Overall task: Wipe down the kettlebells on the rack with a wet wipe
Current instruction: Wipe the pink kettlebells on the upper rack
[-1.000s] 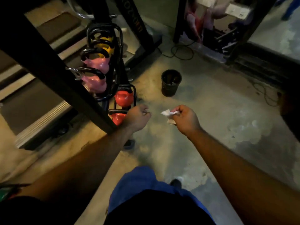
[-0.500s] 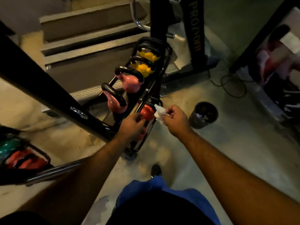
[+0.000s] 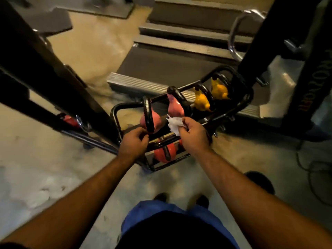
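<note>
Two hands over kettlebell rack [image 3: 115,114]: right hand [image 3: 194,135] pinches white wipe [image 3: 174,124] beside pink kettlebell [image 3: 175,108]; left hand [image 3: 133,142] curled on rack's front bar.

Both bare forearms reach fwd, hands close together. Left hand [image 3: 133,141] knuckles up, fingers curled round a black bar. Right hand [image 3: 193,134] pinches a crumpled white wipe [image 3: 173,124] w/ thumb and fingertips.

Bare forearms, no sleeves; black top [image 3: 172,234]; blue shorts [image 3: 143,212]; dark shoes [image 3: 161,196].
</note>
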